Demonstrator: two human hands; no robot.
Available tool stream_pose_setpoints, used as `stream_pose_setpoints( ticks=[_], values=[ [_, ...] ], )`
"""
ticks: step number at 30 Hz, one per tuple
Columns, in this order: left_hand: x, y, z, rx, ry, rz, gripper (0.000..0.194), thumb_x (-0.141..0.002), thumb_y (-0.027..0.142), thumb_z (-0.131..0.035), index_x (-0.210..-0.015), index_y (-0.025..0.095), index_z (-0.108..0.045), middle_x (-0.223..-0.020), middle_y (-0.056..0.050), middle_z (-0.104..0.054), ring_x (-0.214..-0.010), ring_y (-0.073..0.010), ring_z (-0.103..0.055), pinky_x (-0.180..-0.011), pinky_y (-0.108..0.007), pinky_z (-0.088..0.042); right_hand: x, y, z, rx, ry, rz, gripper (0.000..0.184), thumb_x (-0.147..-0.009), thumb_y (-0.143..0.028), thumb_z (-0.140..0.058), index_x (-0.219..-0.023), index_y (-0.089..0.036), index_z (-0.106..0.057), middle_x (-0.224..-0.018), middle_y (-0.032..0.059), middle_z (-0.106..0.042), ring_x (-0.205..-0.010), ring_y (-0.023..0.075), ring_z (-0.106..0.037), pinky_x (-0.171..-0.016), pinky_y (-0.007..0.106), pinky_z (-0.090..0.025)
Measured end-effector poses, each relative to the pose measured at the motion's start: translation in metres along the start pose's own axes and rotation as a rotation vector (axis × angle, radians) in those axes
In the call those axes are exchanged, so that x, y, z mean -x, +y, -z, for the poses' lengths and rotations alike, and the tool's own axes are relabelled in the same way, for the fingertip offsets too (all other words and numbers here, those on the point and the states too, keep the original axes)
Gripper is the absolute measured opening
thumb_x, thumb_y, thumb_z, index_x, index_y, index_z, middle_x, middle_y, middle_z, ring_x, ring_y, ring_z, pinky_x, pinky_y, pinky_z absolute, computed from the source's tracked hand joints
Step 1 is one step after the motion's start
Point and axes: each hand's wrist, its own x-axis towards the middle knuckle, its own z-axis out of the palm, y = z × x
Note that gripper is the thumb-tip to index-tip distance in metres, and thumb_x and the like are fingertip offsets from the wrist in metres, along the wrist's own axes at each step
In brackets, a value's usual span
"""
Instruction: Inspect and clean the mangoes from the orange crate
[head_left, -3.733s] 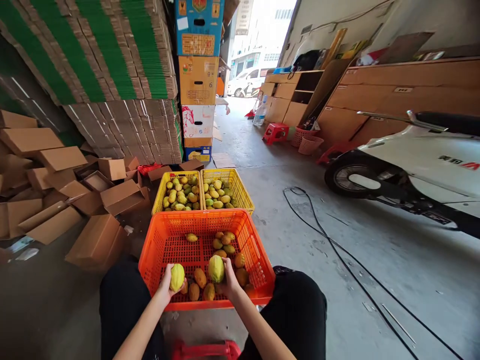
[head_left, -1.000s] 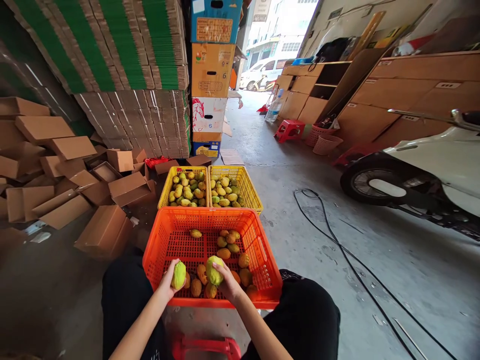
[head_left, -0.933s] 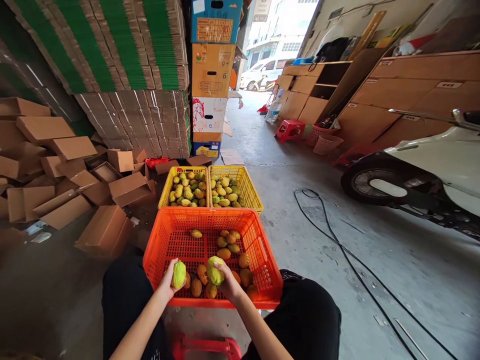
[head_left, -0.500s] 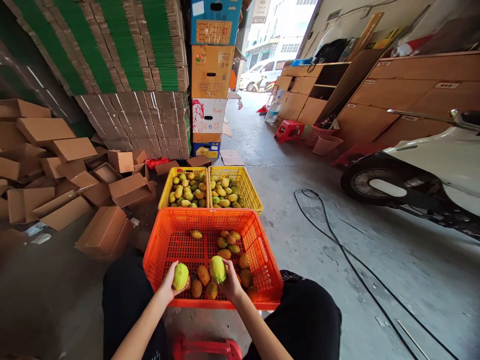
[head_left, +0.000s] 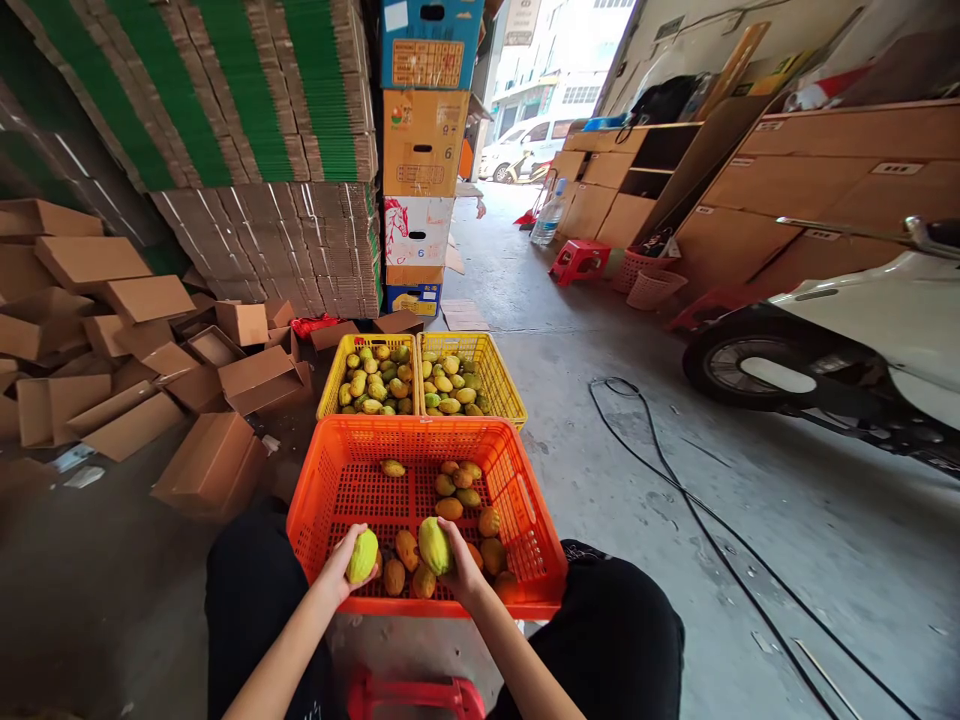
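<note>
An orange plastic crate (head_left: 352, 445) sits on the floor between my knees, with several yellow-brown fruits (head_left: 459, 486) scattered in it. My left hand (head_left: 339, 573) is closed around a yellow-green fruit (head_left: 364, 555) over the crate's near left corner. Beside it, my right hand (head_left: 463, 567) grips a second yellow-green fruit (head_left: 434, 544) above the near middle of the crate. Just beyond the orange crate stand two yellow crates, the left yellow crate (head_left: 328, 385) and the right yellow crate (head_left: 501, 385), both filled with several yellow-green fruits.
Loose cardboard boxes (head_left: 214, 465) lie piled at the left, with tall stacks of flat cartons (head_left: 262, 240) behind. A white scooter (head_left: 840, 340) is parked at the right, and a black cable (head_left: 675, 480) runs across the concrete floor. A red stool (head_left: 411, 695) is under me.
Both hands kept hold of their fruits and turned them slightly over the near end of the orange crate. The camera shifted a little to the right since the earliest frame.
</note>
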Motion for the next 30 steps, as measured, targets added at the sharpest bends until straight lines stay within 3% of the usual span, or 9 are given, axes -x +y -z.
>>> stream_pose_setpoints(
  ticks=[7, 12, 16, 20, 26, 30],
  values=[
    [-0.008, 0.001, 0.004, 0.112, -0.111, 0.14, 0.035, -0.095, 0.045, -0.054, -0.078, 0.015, -0.059, -0.061, -0.008, -0.066, -0.056, -0.0189, -0.068, -0.05, -0.028, -0.058, -0.007, 0.0, 0.0, -0.021, 0.083, -0.046, 0.039, -0.068, -0.055, -0.074, -0.073, -0.019, -0.06, -0.065, 0.0012, -0.063, -0.062, 0.017, -0.06, -0.058, 0.026, -0.048],
    [-0.007, 0.0, 0.005, 0.125, -0.121, 0.139, 0.04, -0.099, 0.044, -0.044, -0.083, 0.011, -0.061, -0.066, -0.011, -0.069, -0.055, -0.019, -0.068, -0.048, -0.028, -0.058, -0.001, -0.002, -0.003, 0.051, 0.147, -0.044, 0.035, -0.073, -0.054, -0.07, -0.07, -0.02, -0.06, -0.063, 0.001, -0.062, -0.064, 0.0174, -0.059, -0.057, 0.026, -0.046],
    [-0.002, 0.001, 0.001, 0.071, -0.135, 0.075, 0.038, -0.094, 0.047, -0.057, -0.082, 0.011, -0.062, -0.067, -0.011, -0.069, -0.054, -0.0184, -0.068, -0.048, -0.027, -0.058, 0.005, -0.004, -0.001, 0.116, 0.09, -0.001, 0.04, -0.067, -0.058, -0.075, -0.076, -0.02, -0.065, -0.072, 0.0044, -0.068, -0.081, 0.0241, -0.064, -0.064, 0.028, -0.049],
    [0.002, 0.0, -0.002, 0.002, -0.125, -0.029, 0.028, -0.084, 0.037, -0.075, -0.086, 0.012, -0.062, -0.07, -0.008, -0.07, -0.058, -0.0186, -0.069, -0.051, -0.028, -0.059, 0.005, -0.003, 0.007, 0.178, 0.054, 0.166, 0.043, -0.055, -0.047, -0.087, -0.089, -0.024, -0.072, -0.095, 0.0035, -0.073, -0.101, 0.0244, -0.062, -0.076, 0.027, -0.049],
    [0.001, -0.002, -0.001, 0.026, -0.105, -0.047, 0.022, -0.086, 0.032, -0.072, -0.084, 0.014, -0.06, -0.068, -0.005, -0.068, -0.059, -0.0169, -0.068, -0.056, -0.03, -0.061, -0.002, 0.001, 0.005, 0.178, 0.037, 0.131, 0.044, -0.055, -0.052, -0.086, -0.082, -0.021, -0.07, -0.081, 0.0016, -0.069, -0.084, 0.0217, -0.062, -0.067, 0.027, -0.048],
    [0.0, 0.001, -0.002, 0.07, -0.026, -0.007, 0.024, -0.088, 0.036, -0.069, -0.08, 0.017, -0.057, -0.059, 0.0, -0.061, -0.05, -0.0133, -0.062, -0.055, -0.03, -0.06, -0.002, 0.001, 0.005, 0.156, 0.067, 0.112, 0.046, -0.056, -0.048, -0.087, -0.091, -0.022, -0.071, -0.083, -0.0004, -0.07, -0.083, 0.0207, -0.063, -0.065, 0.026, -0.049]
  ],
)
